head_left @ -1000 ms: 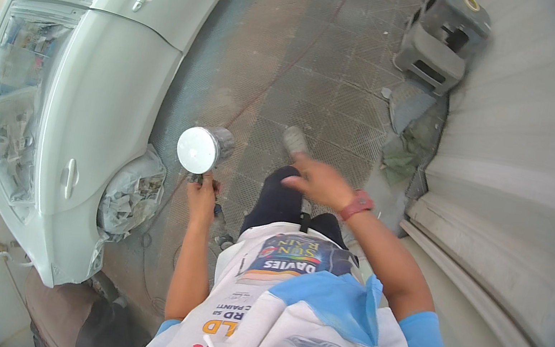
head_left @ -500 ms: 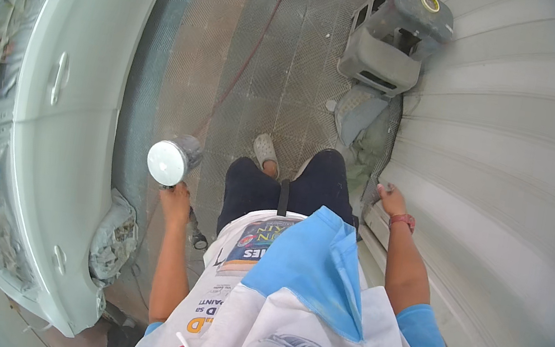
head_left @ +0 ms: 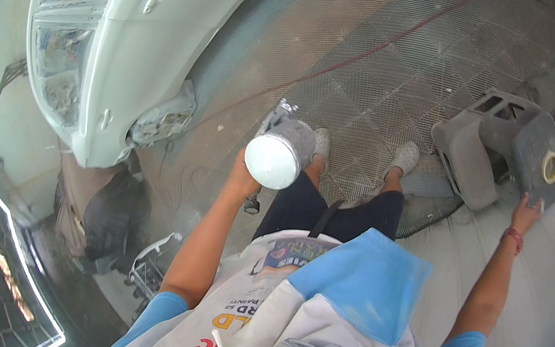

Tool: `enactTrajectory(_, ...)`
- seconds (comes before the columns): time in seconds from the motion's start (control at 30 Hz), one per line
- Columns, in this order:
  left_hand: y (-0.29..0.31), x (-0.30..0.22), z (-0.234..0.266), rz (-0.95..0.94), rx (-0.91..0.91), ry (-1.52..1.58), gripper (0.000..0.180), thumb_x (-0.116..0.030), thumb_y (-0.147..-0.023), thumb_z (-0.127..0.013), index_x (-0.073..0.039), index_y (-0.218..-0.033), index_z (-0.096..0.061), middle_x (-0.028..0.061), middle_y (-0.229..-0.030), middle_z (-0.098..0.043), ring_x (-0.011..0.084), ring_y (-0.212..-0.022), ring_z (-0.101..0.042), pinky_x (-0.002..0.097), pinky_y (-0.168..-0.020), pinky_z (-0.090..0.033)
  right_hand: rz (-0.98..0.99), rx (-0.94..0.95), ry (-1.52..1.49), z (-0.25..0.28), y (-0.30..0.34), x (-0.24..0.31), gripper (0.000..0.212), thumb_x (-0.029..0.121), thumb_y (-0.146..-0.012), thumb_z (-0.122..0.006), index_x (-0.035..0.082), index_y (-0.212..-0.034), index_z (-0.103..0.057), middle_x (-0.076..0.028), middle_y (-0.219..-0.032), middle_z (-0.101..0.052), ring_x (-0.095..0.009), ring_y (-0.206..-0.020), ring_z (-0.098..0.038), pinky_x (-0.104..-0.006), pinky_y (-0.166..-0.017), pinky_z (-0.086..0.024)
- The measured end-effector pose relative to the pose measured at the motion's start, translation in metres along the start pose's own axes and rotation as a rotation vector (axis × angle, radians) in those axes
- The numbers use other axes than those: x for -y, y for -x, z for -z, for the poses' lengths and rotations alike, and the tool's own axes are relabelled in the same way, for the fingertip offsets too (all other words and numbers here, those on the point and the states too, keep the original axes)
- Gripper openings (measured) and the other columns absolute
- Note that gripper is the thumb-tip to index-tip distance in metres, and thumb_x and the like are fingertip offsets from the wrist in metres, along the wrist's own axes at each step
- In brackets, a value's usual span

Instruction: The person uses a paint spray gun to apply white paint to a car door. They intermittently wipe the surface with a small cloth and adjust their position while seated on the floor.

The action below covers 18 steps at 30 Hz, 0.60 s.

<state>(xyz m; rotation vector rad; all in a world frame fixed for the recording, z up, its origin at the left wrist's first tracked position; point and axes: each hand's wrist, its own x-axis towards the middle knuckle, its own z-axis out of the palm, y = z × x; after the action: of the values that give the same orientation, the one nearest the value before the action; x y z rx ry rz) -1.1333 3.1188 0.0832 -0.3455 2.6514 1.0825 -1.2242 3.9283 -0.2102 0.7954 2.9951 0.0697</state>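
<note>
Gun (head_left: 284, 147), mid-frame, is being gripped in the closed left hand (head_left: 243, 177). At frame right, stool (head_left: 534, 150) is being touched, apparently for moving, by right hand (head_left: 526, 211), closure unclear; firmer hold probably being called for.

The spray gun (head_left: 287, 147) is silver; stool (head_left: 470, 155), grey; hose (head_left: 385, 44), red.

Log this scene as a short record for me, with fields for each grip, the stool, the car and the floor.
Left grip: holding a spray gun with a round, white-topped cup; fingers mostly hidden
Right grip: at the near edge of the grey step stool, apparently touching it
On stool: a roll of tape
Car: pale body; visible windows and wheel covered
Floor: patterned grid, with a thin red hose or cord across it
</note>
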Motion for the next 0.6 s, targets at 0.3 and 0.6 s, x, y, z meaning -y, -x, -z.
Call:
enactTrajectory(0.3, -0.037, -0.06, -0.066, 0.311, 0.07, 0.309, 0.025, -0.005, -0.091, -0.076, 0.002, -0.115, -0.073, 0.0123, -0.105, -0.078, 0.017, -0.099, -0.07, 0.0349, -0.089, -0.056, 0.158, 0.134, -0.1, -0.06, -0.134, -0.018, 0.061, 0.022, -0.097, -0.062, -0.005, -0.151, -0.055, -0.034, -0.14, -0.063, -0.046, -0.13, -0.061, -0.0498, -0.118, -0.042)
enactTrajectory(0.6, -0.077, -0.076, -0.119, 0.282, 0.05, 0.26, 0.021, -0.011, -0.087, -0.08, 0.001, -0.104, -0.075, 0.0182, -0.088, -0.076, 0.0176, -0.083, -0.071, 0.0394, -0.076, -0.055, 0.229, 0.281, -0.68, 0.058, 0.017, 0.186, 0.043, 0.024, -0.112, -0.057, -0.007, -0.142, -0.062, -0.029, -0.14, -0.066, -0.041, -0.131, -0.063, -0.0456, -0.113, -0.046)
